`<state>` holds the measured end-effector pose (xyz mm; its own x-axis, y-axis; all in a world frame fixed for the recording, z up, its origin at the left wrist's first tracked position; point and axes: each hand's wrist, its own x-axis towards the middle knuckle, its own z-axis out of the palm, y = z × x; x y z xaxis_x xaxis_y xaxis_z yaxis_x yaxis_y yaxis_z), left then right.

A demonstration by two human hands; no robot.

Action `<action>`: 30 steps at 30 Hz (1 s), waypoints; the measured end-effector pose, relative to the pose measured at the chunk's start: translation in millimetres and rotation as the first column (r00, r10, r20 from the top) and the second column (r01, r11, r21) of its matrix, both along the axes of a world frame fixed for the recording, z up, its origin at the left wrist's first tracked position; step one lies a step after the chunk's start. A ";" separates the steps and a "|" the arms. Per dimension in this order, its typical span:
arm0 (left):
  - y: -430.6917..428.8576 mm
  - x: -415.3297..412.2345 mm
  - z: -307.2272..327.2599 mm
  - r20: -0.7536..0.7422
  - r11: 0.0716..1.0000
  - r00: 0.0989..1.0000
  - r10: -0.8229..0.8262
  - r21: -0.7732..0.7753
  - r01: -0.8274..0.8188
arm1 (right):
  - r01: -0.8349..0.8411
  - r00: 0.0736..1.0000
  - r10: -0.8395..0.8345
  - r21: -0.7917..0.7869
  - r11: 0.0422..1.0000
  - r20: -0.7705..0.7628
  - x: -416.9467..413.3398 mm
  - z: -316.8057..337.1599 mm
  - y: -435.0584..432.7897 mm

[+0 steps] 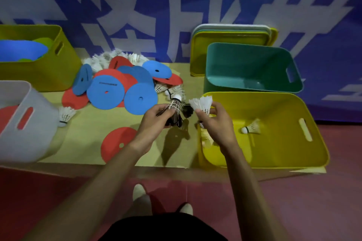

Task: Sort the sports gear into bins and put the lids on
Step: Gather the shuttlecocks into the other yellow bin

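My left hand (156, 121) grips a black-feathered shuttlecock (175, 112), cork end up. My right hand (217, 123) pinches a white shuttlecock (202, 103) just over the near-left rim of the yellow bin (293, 162). One white shuttlecock (251, 127) lies inside that bin. A heap of blue and red flat discs (121, 88) with white shuttlecocks (117, 58) mixed in sits on the mat at centre left. A lone red disc (117, 143) lies near my left forearm.
A teal bin (252, 68) stands behind the yellow one, with stacked lids (233, 35) leaning on the blue banner wall. At left are a yellow-green bin (64, 64) holding blue and green discs and a white bin (33, 133) holding red discs. A white shuttlecock (65, 116) lies beside the white bin.
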<state>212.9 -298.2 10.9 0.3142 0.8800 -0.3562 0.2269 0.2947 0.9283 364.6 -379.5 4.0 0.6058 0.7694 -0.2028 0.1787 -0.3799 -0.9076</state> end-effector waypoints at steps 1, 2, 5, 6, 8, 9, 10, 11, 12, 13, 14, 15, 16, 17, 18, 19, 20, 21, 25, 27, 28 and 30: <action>-4.3 9.2 3.0 -0.003 1.000 1.000 -0.011 0.010 0.011 | 0.033 0.999 -0.033 0.007 0.999 0.000 9.6 2.0 -8.2; -8.0 18.4 5.4 -0.013 0.999 1.000 -0.024 0.025 0.024 | 0.069 0.998 -0.069 0.008 0.998 0.002 17.9 4.1 -16.1; -20.4 44.1 13.3 -0.050 0.989 0.993 -0.111 0.090 0.116 | 0.153 0.988 -0.153 -0.016 0.988 0.002 38.7 2.7 -39.5; -25.3 52.6 15.2 -0.040 0.983 0.988 -0.151 0.100 0.155 | 0.168 0.986 -0.168 -0.032 0.985 -0.007 43.3 2.4 -45.8; -31.9 67.5 16.1 -0.021 0.972 0.977 -0.211 0.101 0.212 | 0.185 0.982 -0.187 -0.049 0.981 -0.031 51.9 -1.9 -54.1; -34.6 73.2 15.5 -0.029 0.967 0.972 -0.235 0.094 0.237 | 0.193 0.980 -0.195 -0.062 0.979 -0.036 55.0 -4.2 -57.5; -36.9 77.8 14.3 -0.042 0.960 0.964 -0.262 0.090 0.265 | 0.199 0.979 -0.202 -0.078 0.977 -0.034 58.0 -6.3 -60.3; -39.0 81.2 13.8 -0.061 0.951 0.955 -0.291 0.090 0.296 | 0.206 0.977 -0.210 -0.088 0.975 -0.033 61.0 -8.4 -63.2; -40.7 83.8 12.7 -0.083 0.942 0.945 -0.317 0.091 0.324 | 0.214 0.976 -0.218 -0.102 0.971 -0.028 64.0 -10.7 -66.2; -41.2 85.1 12.3 -0.104 0.933 0.936 -0.337 0.099 0.346 | 0.218 0.975 -0.222 -0.114 0.969 -0.016 66.6 -13.4 -68.4; -41.4 85.1 11.8 -0.113 0.926 0.930 -0.350 0.111 0.362 | 0.217 0.976 -0.218 -0.126 0.968 0.001 67.7 -14.5 -70.0; -41.6 84.1 13.0 -0.115 0.921 0.927 -0.356 0.123 0.369 | 0.214 0.977 -0.213 -0.131 0.968 0.019 68.2 -15.7 -70.6; -39.9 82.1 12.6 -0.112 0.920 0.928 -0.355 0.133 0.368 | 0.212 0.977 -0.209 -0.128 0.969 0.040 67.5 -16.6 -70.4; -37.2 79.6 12.6 -0.110 0.921 0.930 -0.350 0.142 0.363 | 0.214 0.976 -0.208 -0.122 0.969 0.064 66.2 -16.6 -68.8; -34.0 76.1 12.0 -0.108 0.924 0.934 -0.339 0.146 0.352 | 0.215 0.974 -0.205 -0.112 0.970 0.093 63.7 -14.8 -66.3; -29.9 70.2 11.9 -0.107 0.931 0.941 -0.320 0.148 0.333 | 0.216 0.971 -0.204 -0.092 0.972 0.122 59.5 -12.7 -60.9; -26.0 65.3 10.7 -0.106 0.937 0.948 -0.301 0.151 0.314 | 0.216 0.969 -0.206 -0.063 0.974 0.137 55.5 -9.2 -55.7; -22.4 59.8 10.1 -0.108 0.943 0.954 -0.279 0.155 0.293 | 0.216 0.968 -0.211 -0.027 0.976 0.137 51.1 -5.5 -50.1; 1.7 28.0 6.0 -0.107 0.974 0.981 -0.162 0.140 0.177 | 0.154 0.977 -0.159 0.041 0.987 0.145 22.5 9.1 -11.2; 17.7 8.0 2.4 -0.111 0.984 0.989 -0.101 0.137 0.116 | 0.099 0.985 -0.103 0.038 0.994 0.141 3.7 13.3 14.2; 26.5 -3.8 -0.9 -0.112 0.987 0.991 -0.069 0.137 0.084 | 0.069 0.988 -0.072 0.032 0.997 0.134 -7.1 14.3 27.8; 44.1 -29.7 -6.4 -0.105 0.991 0.994 0.001 0.133 0.013 | -0.004 0.992 0.003 0.009 1.000 0.123 -30.0 13.1 55.5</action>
<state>183.2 -254.1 4.4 0.2864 0.9200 -0.2675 0.3262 0.1689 0.9301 334.6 -324.0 17.1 0.6229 0.7731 -0.1195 0.2909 -0.3707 -0.8820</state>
